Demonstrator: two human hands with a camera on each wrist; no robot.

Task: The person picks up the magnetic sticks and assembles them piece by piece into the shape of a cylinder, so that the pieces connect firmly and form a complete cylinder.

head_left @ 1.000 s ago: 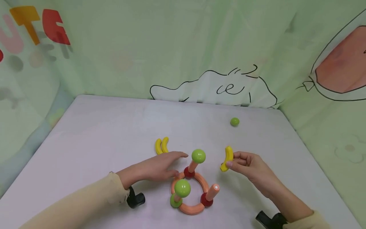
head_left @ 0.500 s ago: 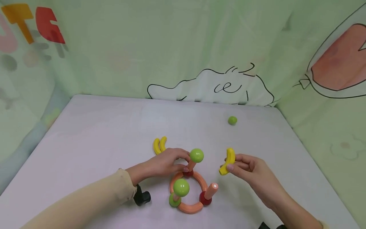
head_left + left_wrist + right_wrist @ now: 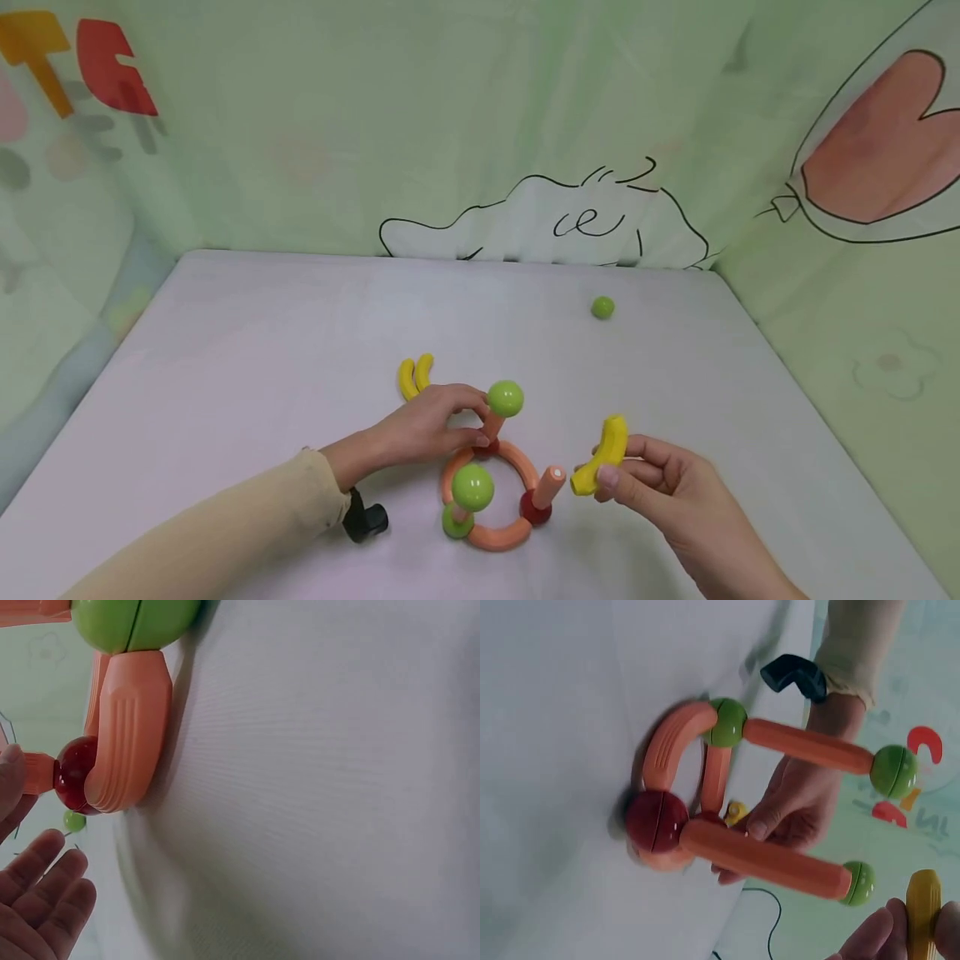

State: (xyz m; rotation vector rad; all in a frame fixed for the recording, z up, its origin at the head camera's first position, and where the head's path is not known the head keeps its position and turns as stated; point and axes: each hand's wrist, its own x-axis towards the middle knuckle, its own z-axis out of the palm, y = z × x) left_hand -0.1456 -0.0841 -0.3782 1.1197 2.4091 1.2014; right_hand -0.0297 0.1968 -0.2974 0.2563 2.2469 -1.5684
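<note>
A ring of curved orange sticks (image 3: 498, 537) joined by red and green balls lies on the table, with three straight orange rods standing on it. My left hand (image 3: 423, 425) holds the back rod (image 3: 493, 425) just above its red ball (image 3: 75, 774); a green ball (image 3: 506, 398) caps that rod. The front-left rod also carries a green ball (image 3: 472, 487). The right rod (image 3: 551, 486) has a bare top. Beside it, my right hand (image 3: 686, 508) pinches a yellow curved stick (image 3: 611, 446) above the table between thumb and fingers.
Two yellow curved sticks (image 3: 407, 379) lie behind my left hand, partly hidden by it. A loose green ball (image 3: 603, 307) rests near the table's back right. Printed green curtains (image 3: 300, 150) surround the white table (image 3: 262, 333).
My left hand has moved right and taken hold of the back rod. My right hand has come nearer to me with the yellow curved stick, which now tilts more.
</note>
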